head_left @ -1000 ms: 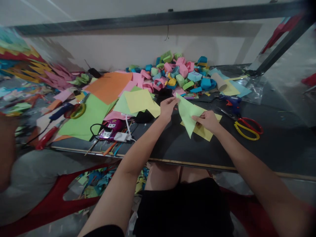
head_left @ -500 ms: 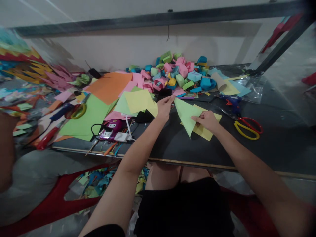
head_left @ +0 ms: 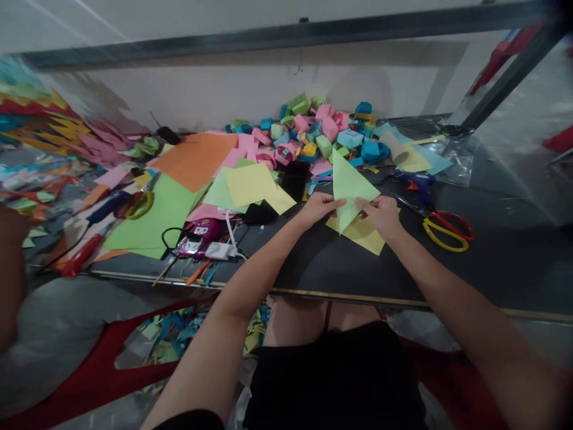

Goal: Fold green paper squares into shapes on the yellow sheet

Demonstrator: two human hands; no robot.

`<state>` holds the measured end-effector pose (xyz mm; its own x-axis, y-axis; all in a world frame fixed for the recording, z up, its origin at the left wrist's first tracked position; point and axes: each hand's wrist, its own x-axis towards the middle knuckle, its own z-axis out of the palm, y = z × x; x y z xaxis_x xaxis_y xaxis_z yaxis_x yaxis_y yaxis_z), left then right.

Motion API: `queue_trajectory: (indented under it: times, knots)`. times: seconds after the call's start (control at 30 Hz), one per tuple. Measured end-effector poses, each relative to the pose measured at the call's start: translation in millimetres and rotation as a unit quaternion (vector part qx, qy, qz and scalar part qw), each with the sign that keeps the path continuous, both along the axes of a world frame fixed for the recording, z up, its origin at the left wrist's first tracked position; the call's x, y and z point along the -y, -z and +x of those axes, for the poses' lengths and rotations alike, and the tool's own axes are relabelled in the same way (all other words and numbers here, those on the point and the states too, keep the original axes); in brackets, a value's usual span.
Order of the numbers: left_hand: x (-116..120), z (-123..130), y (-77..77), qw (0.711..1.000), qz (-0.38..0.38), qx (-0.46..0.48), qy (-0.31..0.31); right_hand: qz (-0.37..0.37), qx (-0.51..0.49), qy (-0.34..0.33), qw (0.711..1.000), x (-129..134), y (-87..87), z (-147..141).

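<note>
My grip: left hand [head_left: 323, 208] and right hand [head_left: 381, 214], fingertips closed on light green paper [head_left: 350, 186], 1 hand at each side. Paper held raised over table [head_left: 308, 263], 1 corner pointing up, 1 down. Yellow paper [head_left: 364, 234] beneath, lying on table. Right of it: scissors [head_left: 447, 230], 1 red and 1 yellow handle, beside blue glue gun [head_left: 416, 182]. Beyond paper: heap of small folded paper pieces [head_left: 329, 128]; cardboard tube [head_left: 394, 147] at heap's right. Left: yellow sheet [head_left: 250, 184], black phone [head_left: 294, 179], purple power socket [head_left: 201, 236].
</note>
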<state>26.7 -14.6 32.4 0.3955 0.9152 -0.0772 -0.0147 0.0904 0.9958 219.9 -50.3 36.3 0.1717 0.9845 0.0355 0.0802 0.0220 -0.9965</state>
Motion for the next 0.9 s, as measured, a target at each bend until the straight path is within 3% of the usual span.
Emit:
queue_trajectory:
  times: [0.23,0.33,0.53,0.7,0.9]
  knots:
    - [3,4,0.0,1.000,-0.021,0.010,-0.003,0.013,-0.019,0.036,0.999,-1,0.4,-2]
    - [5,6,-1.1,0.999,-0.030,-0.009,0.023,0.028,-0.026,0.055,0.998,-3,3.2,-1]
    - [7,2,-0.6,0.993,0.053,-0.046,0.100,0.070,-0.048,0.069,0.994,-5,6.4,2]
    - [1,0,7.9,0.992,0.076,-0.067,0.075,0.083,-0.097,0.098,0.987,-9,9.8,3]
    - [4,2,2.7,0.997,0.035,-0.040,0.057,0.098,-0.090,0.118,0.984,-13,13.1,5]
